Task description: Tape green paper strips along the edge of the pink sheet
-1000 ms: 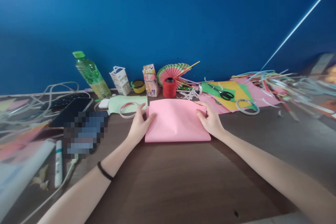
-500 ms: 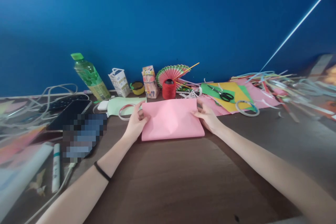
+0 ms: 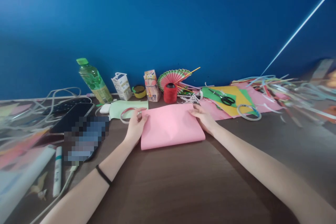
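Note:
A pink sheet of paper (image 3: pixel 172 126), bent over in a soft fold along its near edge, spans the space between my two hands. My left hand (image 3: pixel 136 124) pinches its left side near the far corner, thumb on top. At the far right corner my right hand (image 3: pixel 203 117) grips the paper between thumb and fingers. Both hands' lower fingers are partly hidden behind the sheet. Just beyond my left hand lie a roll of tape (image 3: pixel 124 116) and a pale green paper (image 3: pixel 114 109).
Along the blue wall stand a green bottle (image 3: pixel 94 80), a carton (image 3: pixel 121 86), a red thread spool (image 3: pixel 170 93) and a paper fan (image 3: pixel 174 78). Scissors (image 3: pixel 227 100) lie on coloured paper at right. Phones (image 3: pixel 72 118), a marker (image 3: pixel 57 171) and cables occupy the left.
The pink paper has tilted, its left near corner coming lower and closer to me. My right hand has shifted slightly inward along the far edge. The view has moved a little.

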### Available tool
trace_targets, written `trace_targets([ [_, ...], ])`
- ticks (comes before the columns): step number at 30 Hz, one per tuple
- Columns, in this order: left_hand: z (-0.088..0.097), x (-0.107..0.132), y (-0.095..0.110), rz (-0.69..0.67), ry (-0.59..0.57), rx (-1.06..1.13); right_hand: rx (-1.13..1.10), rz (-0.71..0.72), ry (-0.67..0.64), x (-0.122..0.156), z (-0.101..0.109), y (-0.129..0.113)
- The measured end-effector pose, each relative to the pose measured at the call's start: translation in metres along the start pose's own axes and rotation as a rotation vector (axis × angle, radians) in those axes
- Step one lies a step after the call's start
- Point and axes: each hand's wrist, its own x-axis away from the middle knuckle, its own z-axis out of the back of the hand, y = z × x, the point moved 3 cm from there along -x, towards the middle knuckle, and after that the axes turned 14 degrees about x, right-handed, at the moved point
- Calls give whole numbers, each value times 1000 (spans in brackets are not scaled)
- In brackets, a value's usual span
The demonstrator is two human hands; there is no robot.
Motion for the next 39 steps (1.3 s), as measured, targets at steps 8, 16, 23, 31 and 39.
trace_targets([
  [8,3,-2,0,74,47,131,-11,-11,-8,-2,3,4],
  [16,5,-5,-4,113,60,236,-19,-16,32,3,2,0],
  [23,5,-4,-5,94,129,222,1,10,57,3,3,3],
  [31,5,-5,-3,116,187,243,6,21,50,3,3,2],
  [39,4,-5,-3,132,172,285,16,27,46,2,4,2],
])
